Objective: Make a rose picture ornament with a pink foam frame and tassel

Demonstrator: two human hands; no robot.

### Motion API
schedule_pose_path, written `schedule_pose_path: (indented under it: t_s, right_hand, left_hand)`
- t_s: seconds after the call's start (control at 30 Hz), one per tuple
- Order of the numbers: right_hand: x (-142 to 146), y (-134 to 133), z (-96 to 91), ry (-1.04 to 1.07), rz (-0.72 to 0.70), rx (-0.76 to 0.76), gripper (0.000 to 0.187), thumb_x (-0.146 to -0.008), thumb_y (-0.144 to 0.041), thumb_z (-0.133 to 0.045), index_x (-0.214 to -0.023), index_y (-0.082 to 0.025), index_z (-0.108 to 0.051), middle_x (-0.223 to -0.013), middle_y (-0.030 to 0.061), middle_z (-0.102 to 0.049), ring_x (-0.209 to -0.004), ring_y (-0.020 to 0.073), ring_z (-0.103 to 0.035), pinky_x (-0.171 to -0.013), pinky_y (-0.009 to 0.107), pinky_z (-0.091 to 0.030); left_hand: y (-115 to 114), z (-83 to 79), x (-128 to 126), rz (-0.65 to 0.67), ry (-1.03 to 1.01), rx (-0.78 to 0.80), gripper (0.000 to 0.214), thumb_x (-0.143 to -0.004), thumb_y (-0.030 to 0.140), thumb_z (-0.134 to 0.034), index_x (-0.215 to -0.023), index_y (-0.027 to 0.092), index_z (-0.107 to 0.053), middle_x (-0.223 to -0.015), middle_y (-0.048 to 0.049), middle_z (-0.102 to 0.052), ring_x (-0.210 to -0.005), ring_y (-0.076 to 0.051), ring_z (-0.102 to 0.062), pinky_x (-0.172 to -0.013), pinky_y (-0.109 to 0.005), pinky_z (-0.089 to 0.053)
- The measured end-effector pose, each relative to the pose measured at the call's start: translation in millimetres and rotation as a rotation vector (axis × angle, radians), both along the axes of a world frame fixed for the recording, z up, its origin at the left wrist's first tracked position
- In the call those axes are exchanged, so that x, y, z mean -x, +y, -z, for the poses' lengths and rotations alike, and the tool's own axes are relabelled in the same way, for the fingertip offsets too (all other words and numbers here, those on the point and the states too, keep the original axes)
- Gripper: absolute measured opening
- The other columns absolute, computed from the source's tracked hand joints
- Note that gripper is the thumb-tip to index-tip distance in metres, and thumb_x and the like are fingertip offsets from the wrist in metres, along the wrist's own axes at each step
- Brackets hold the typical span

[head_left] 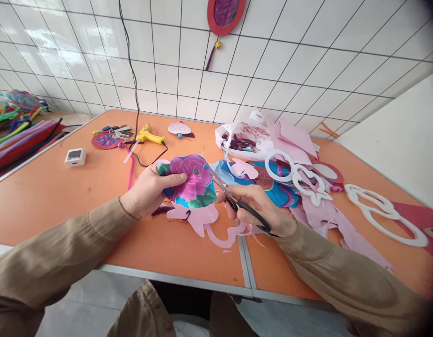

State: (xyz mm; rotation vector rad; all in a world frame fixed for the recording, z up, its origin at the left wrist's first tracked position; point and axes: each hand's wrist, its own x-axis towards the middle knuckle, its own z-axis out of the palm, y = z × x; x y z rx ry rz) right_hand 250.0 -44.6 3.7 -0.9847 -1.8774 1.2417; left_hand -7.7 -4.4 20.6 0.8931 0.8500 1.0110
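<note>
Left hand [149,189] has the flowered cloth [193,180] pinched, thumb on top near the big pink rose, rest of the fingers mostly hidden underneath. Right hand [258,206] is wrapped around the black-handled scissors [255,216], blades up at the cloth's right edge. Can't quite tell if they're actually biting into it. The cloth is held up over the worktop [79,196], above some pink scraps [195,217].

What I'd worry about: the grip is all on the left, so the right side looks pretty unsupported. If that stuff is as floppy as it looks, it could fold between the blades and leave a ragged edge. One careless angle and a snip could run into the rose or the green leaf too. There's also a light blue piece [227,172] right behind the blades, so reaching too far could nick that by accident. And with those left fingers out of sight under the cloth, turning it without looking could put a fingertip near the blades. The yellow glue gun [149,135] lies well apart, no idea if it's hot.
</note>
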Motion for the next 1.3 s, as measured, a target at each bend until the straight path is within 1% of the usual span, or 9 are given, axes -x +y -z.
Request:
schedule_pose_path:
  t_s: [0.2, 0.33, 0.43, 0.67, 0.8, 0.93, 1.03, 1.13, 1.3]
  right_hand:
    - [-0.2, 0.7, -0.8, 0.005, -0.026, 0.010, 0.054, -0.082, -0.072, -0.070, -0.099, -0.021, -0.072, -0.066, 0.0013, -0.059, -0.056, 0.0145, -0.051, -0.050, 0.031, -0.038]
    - [-1.0, 0.0, -1.5, -0.003, -0.031, 0.002, 0.051, -0.085, -0.068, -0.069, -0.100, -0.019, -0.072, -0.067, 0.0005, -0.058, -0.055, 0.0133, -0.051, -0.050, 0.029, -0.038]
    - [-0.2, 0.4, -1.5, -0.016, -0.026, -0.009, 0.049, -0.083, -0.066, -0.071, -0.097, -0.019, -0.072, -0.066, -0.0004, -0.056, -0.055, 0.0126, -0.050, -0.049, 0.028, -0.036]
    - [4.0, -0.1, -4.0, -0.008, -0.002, -0.008, 0.027, -0.079, -0.042, -0.072, -0.092, -0.018, -0.070, -0.062, -0.0025, -0.054, -0.052, 0.0113, -0.047, -0.047, 0.027, -0.034]
    - [2.9, -1.7, -3.1, -0.020, 0.013, 0.057, 0.023, -0.078, -0.033, -0.070, -0.093, -0.016, -0.070, -0.064, -0.0027, -0.055, -0.053, 0.0104, -0.049, -0.048, 0.025, -0.036]
    - [2.0, -0.5, 1.2, -0.017, 0.017, 0.075, 0.023, -0.076, -0.032, -0.067, -0.093, -0.016, -0.070, -0.064, -0.0028, -0.054, -0.052, 0.0100, -0.047, -0.047, 0.025, -0.036]
    - [2.7, 0.6, 3.3, -0.005, 0.013, 0.066, 0.022, -0.074, -0.030, -0.065, -0.090, -0.017, -0.069, -0.059, -0.0036, -0.053, -0.049, 0.0099, -0.045, -0.045, 0.025, -0.033]
    - [3.1, 0.4, 3.2, -0.016, 0.023, 0.093, 0.018, -0.073, -0.028, -0.063, -0.087, -0.017, -0.067, -0.056, -0.0044, -0.052, -0.047, 0.0091, -0.044, -0.045, 0.025, -0.032]
    - [2.3, 0.8, 4.2, -0.036, 0.011, 0.113, 0.020, -0.075, -0.029, -0.067, -0.091, -0.017, -0.068, -0.054, -0.0056, -0.052, -0.044, 0.0088, -0.047, -0.043, 0.023, -0.034]
  left_hand:
    - [-3.0, -2.4, -2.5, 0.041, -0.016, -0.014, 0.027, -0.054, 0.021, -0.097, -0.068, 0.015, -0.075, -0.064, -0.0017, -0.072, -0.056, -0.014, -0.065, -0.053, -0.026, -0.054]
    - [-4.1, -3.3, -3.3, 0.059, 0.006, -0.003, 0.024, -0.057, 0.020, -0.096, -0.067, 0.016, -0.075, -0.065, -0.0020, -0.072, -0.057, -0.017, -0.066, -0.057, -0.030, -0.057]
    - [-4.1, -2.6, -3.2, 0.070, 0.009, 0.006, 0.023, -0.058, 0.020, -0.095, -0.069, 0.016, -0.075, -0.065, -0.0026, -0.072, -0.059, -0.018, -0.067, -0.059, -0.031, -0.059]
    - [-3.4, -1.2, -2.7, 0.047, -0.023, 0.037, 0.030, -0.053, 0.019, -0.099, -0.074, 0.012, -0.078, -0.075, -0.0062, -0.078, -0.064, -0.018, -0.072, -0.060, -0.029, -0.062]
    - [-4.0, -2.9, -2.8, 0.030, -0.012, 0.046, 0.037, -0.048, 0.022, -0.102, -0.073, 0.011, -0.078, -0.072, -0.0066, -0.077, -0.062, -0.018, -0.072, -0.057, -0.027, -0.062]
    - [-3.9, -2.5, -2.3, 0.021, -0.003, 0.039, 0.041, -0.045, 0.024, -0.104, -0.074, 0.011, -0.078, -0.074, -0.0072, -0.078, -0.064, -0.019, -0.073, -0.058, -0.029, -0.064]
    - [-3.3, -1.0, -1.8, 0.030, -0.008, 0.024, 0.039, -0.047, 0.025, -0.104, -0.071, 0.011, -0.077, -0.072, -0.0069, -0.078, -0.062, -0.019, -0.073, -0.056, -0.028, -0.063]
    - [-3.0, -0.5, -1.9, 0.046, -0.009, 0.027, 0.039, -0.047, 0.026, -0.104, -0.073, 0.010, -0.080, -0.071, -0.0069, -0.078, -0.062, -0.018, -0.073, -0.058, -0.027, -0.063]
    - [-2.9, -1.3, -2.7, 0.040, -0.006, 0.048, 0.043, -0.042, 0.028, -0.105, -0.073, 0.011, -0.082, -0.073, -0.0067, -0.079, -0.063, -0.018, -0.073, -0.060, -0.027, -0.064]
